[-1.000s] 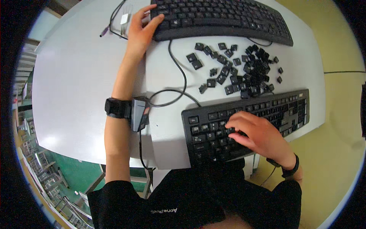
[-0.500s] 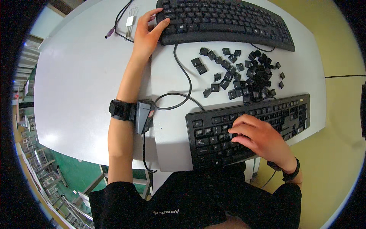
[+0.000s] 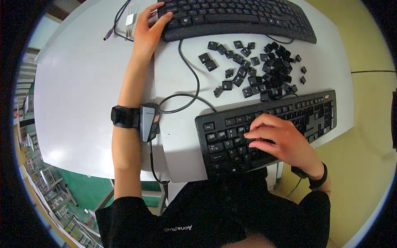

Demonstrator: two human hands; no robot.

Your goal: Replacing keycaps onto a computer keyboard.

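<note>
At the far left end of a black keyboard (image 3: 231,29), my left hand (image 3: 148,31) grips the corner, thumb on the top and fingers over the edge. My right hand (image 3: 278,136) hangs over the left half of a second black keyboard (image 3: 308,120), nearer to me. Its thumb and forefinger are drawn together in a pinch close above the keys; what lies between them is too small to make out. Several key places (image 3: 211,137) in the near keyboard's upper left lack caps and show pale sockets. Between the two keyboards lies a loose pile of black keycaps (image 3: 273,70).
A black cable (image 3: 194,70) loops across the white table (image 3: 91,91) left of the keycaps. Beside the far keyboard lie a white wire-legged keycap puller (image 3: 130,19) and a cable with a purple plug (image 3: 108,34). A grey device (image 3: 149,123) is strapped to my left forearm.
The whole view has shifted, so the table's contents sit slightly further left and up. Both hands keep nearly the same pose and place on the keyboards.
</note>
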